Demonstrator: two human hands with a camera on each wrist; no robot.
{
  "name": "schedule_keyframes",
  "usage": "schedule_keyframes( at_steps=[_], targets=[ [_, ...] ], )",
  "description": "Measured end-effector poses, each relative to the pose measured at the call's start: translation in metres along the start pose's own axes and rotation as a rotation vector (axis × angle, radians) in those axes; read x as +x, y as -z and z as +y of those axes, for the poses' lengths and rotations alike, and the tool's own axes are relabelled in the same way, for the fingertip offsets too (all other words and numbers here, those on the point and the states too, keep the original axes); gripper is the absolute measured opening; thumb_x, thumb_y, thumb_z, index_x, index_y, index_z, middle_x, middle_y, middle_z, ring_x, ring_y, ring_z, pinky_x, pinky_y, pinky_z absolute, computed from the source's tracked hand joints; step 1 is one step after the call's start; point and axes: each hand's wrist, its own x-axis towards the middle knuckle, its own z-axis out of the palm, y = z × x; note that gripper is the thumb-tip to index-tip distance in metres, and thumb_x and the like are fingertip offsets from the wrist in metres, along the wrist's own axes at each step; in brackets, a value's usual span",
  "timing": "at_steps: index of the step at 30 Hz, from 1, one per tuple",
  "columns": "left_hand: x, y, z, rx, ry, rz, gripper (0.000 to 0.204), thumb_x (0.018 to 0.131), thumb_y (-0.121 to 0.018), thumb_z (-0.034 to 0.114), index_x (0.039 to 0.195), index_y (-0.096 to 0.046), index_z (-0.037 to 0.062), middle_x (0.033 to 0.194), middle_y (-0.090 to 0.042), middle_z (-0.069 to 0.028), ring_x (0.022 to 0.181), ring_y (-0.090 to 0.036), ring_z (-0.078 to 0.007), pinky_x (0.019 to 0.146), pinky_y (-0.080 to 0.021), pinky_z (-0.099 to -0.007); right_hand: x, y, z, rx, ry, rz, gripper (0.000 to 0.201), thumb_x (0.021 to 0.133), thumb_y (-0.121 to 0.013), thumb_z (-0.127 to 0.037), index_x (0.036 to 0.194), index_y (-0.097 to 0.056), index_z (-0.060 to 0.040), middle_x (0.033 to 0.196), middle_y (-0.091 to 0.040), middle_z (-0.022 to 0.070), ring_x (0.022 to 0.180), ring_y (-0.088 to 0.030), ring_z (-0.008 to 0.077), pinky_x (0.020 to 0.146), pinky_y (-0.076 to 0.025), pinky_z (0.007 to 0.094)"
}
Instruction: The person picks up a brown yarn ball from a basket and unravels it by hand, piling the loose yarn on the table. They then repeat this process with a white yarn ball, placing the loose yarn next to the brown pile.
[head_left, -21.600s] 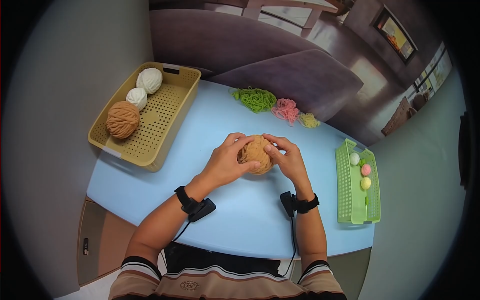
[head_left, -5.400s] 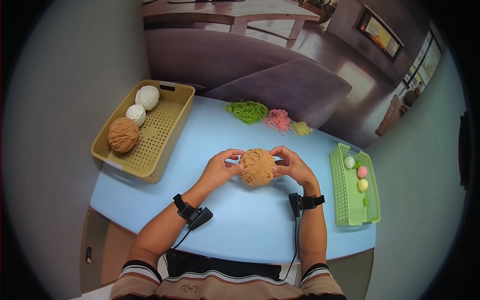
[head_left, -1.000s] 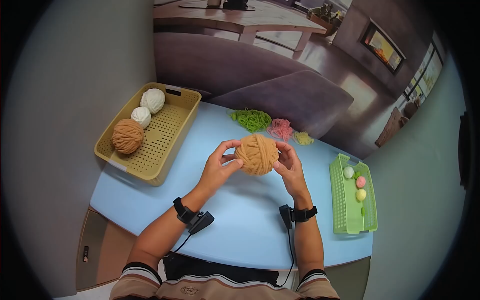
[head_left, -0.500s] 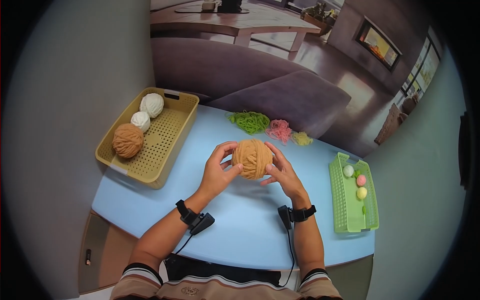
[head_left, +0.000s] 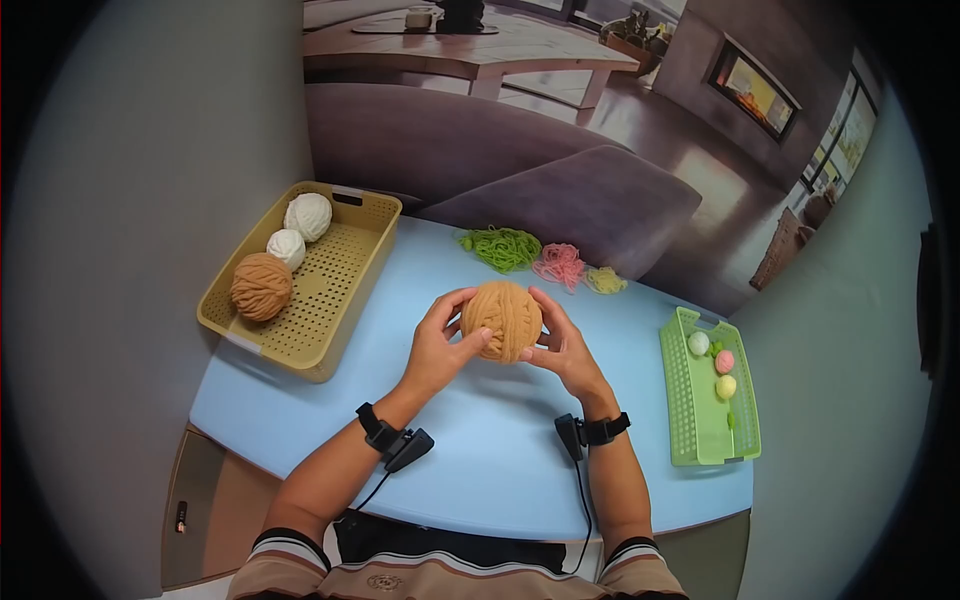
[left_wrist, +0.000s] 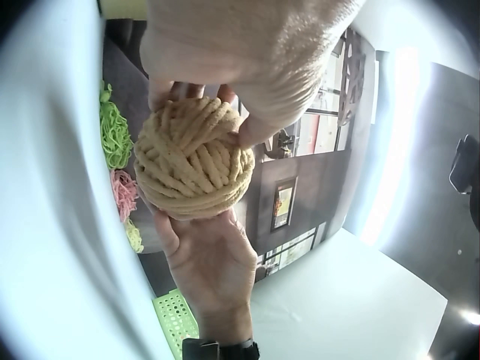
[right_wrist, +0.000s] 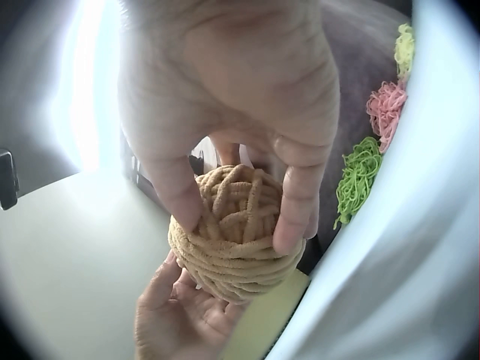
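Note:
A tan ball of thick yarn (head_left: pixel 502 321) is held up above the blue table (head_left: pixel 480 440) between both hands. The left hand (head_left: pixel 437 345) grips its left side, thumb across the front. On the other side the right hand (head_left: pixel 568 350) holds it with thumb low and fingers behind. In the left wrist view the wound strands of the ball (left_wrist: pixel 193 161) show between the two hands. The right wrist view shows crossing strands on top of the ball (right_wrist: pixel 238 232), with the right hand's fingers on it from above and the left palm below.
At the left stands a tan basket (head_left: pixel 325 350) with a brown yarn ball (head_left: pixel 262 287) and two white ones. Green yarn (head_left: pixel 503 248), pink yarn (head_left: pixel 560 265) and pale yellow yarn (head_left: pixel 606 281) lie along the back edge. A green basket (head_left: pixel 682 400) with small balls is at the right.
The ball has turned between the hands and come slightly left and down since a second ago. The right hand's fingers have shifted on it. Both hands still hold it.

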Motion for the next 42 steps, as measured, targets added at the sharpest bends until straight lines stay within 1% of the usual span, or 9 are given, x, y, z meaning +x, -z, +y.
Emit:
schedule_keyframes(
  at_steps=[5,10,19,26,28,32,35,40,42],
  targets=[
    [0.0,-0.001,0.005,0.042,0.001,-0.008,0.065,0.089,-0.072,0.004,0.146,-0.04,-0.004,0.141,-0.052,-0.0161,0.134,-0.05,-0.0244,0.114,-0.041,-0.0393,-0.003,-0.01,-0.014,0.02,-0.05,0.035,0.097,0.078,-0.081,-0.007,0.158,-0.026,-0.0034,0.157,-0.035,0.0173,0.135,-0.049,0.0332,0.097,-0.056,0.0384],
    [0.0,-0.001,0.009,0.023,0.057,-0.046,0.072,0.09,-0.073,0.006,0.151,-0.036,-0.0025,0.144,-0.05,-0.017,0.134,-0.05,-0.0254,0.114,-0.041,-0.0385,-0.002,-0.01,-0.012,0.008,-0.014,0.052,0.096,0.077,-0.08,-0.002,0.157,-0.026,-0.002,0.156,-0.035,0.0169,0.138,-0.047,0.0337,0.098,-0.057,0.0379],
    [0.0,0.001,0.016,-0.101,0.007,-0.051,0.066,0.092,-0.072,0.012,0.15,-0.042,-0.0006,0.151,-0.047,-0.0139,0.138,-0.047,-0.0241,0.118,-0.034,-0.0382,-0.002,-0.01,-0.017,0.047,0.062,0.046,0.089,0.077,-0.077,0.002,0.153,-0.032,-0.0014,0.152,-0.04,0.0153,0.14,-0.044,0.0315,0.104,-0.056,0.0416],
    [-0.001,0.0,0.012,-0.1,0.051,-0.052,0.067,0.091,-0.07,0.006,0.151,-0.04,0.0008,0.151,-0.046,-0.0133,0.139,-0.046,-0.0267,0.111,-0.043,-0.0378,-0.002,-0.006,-0.011,0.069,0.044,0.052,0.085,0.077,-0.076,0.003,0.152,-0.036,-0.0033,0.153,-0.039,0.0139,0.139,-0.046,0.0326,0.108,-0.052,0.0461],
    [-0.002,-0.003,0.015,-0.112,0.057,-0.026,0.069,0.091,-0.069,0.002,0.152,-0.038,0.0012,0.153,-0.044,-0.0134,0.137,-0.048,-0.0269,0.109,-0.046,-0.037,-0.001,-0.005,-0.007,0.047,0.044,0.056,0.083,0.078,-0.074,0.005,0.151,-0.037,-0.0058,0.156,-0.036,0.0134,0.138,-0.046,0.0336,0.105,-0.054,0.0437],
    [-0.001,0.001,0.017,-0.005,0.092,-0.089,0.072,0.089,-0.067,-0.001,0.154,-0.035,0.0017,0.153,-0.041,-0.0141,0.134,-0.05,-0.0253,0.103,-0.052,-0.036,-0.001,-0.006,-0.006,-0.046,0.05,0.058,0.081,0.078,-0.069,0.01,0.15,-0.04,-0.0109,0.161,-0.03,0.0125,0.139,-0.046,0.0346,0.098,-0.059,0.0375],
    [0.0,0.002,0.014,-0.027,0.1,-0.093,0.073,0.088,-0.068,0.001,0.153,-0.035,0.0015,0.151,-0.042,-0.0141,0.131,-0.052,-0.0239,0.099,-0.055,-0.036,-0.001,-0.007,-0.006,-0.038,0.055,0.05,0.079,0.077,-0.066,0.014,0.148,-0.043,-0.0128,0.163,-0.026,0.0123,0.143,-0.042,0.0351,0.092,-0.061,0.0332],
    [0.0,0.002,0.014,-0.053,0.094,-0.099,0.074,0.087,-0.07,0.004,0.152,-0.036,0.0011,0.148,-0.044,-0.0129,0.129,-0.052,-0.0231,0.099,-0.056,-0.0359,-0.001,-0.006,0.0,-0.053,0.134,0.021,0.068,0.079,-0.064,0.01,0.141,-0.048,-0.012,0.164,-0.024,0.0124,0.148,-0.033,0.0349,0.095,-0.059,0.0351],
    [0.0,0.001,0.012,-0.022,0.057,-0.087,0.074,0.086,-0.07,0.002,0.152,-0.036,0.0019,0.15,-0.042,-0.0119,0.134,-0.048,-0.024,0.101,-0.055,-0.0363,-0.002,-0.005,0.001,-0.033,0.15,0.01,0.062,0.081,-0.065,0.005,0.139,-0.049,-0.0117,0.165,-0.023,0.0135,0.149,-0.031,0.0341,0.1,-0.055,0.0383]
  ],
)
